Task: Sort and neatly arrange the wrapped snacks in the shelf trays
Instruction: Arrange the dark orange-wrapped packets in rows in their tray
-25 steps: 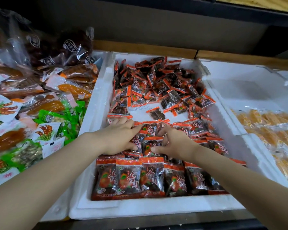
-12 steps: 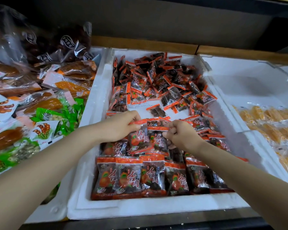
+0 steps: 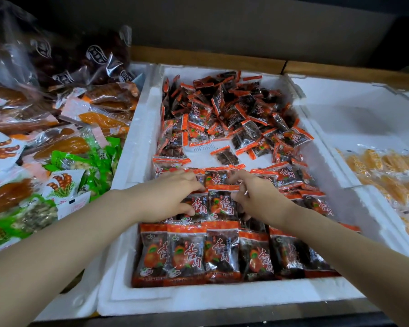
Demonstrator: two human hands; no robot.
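Bare tray floor (image 3: 200,159) mid-tray, open from above; loose packet heap (image 3: 234,109) behind, foam walls (image 3: 139,138) flanking.

A: What are the snack packets (image 3: 191,253) wrapped in?
B: Glossy clear plastic film, crinkled, with printed orange-red bands (light glints off many of them).
A: And the tray (image 3: 198,300) under them?
B: White foam, matt and grainy, with dents in the near rim.
A: The shelf rail (image 3: 206,59) behind?
B: Brown wood with a dull finish. The yellow packets (image 3: 373,164) are shiny film too.
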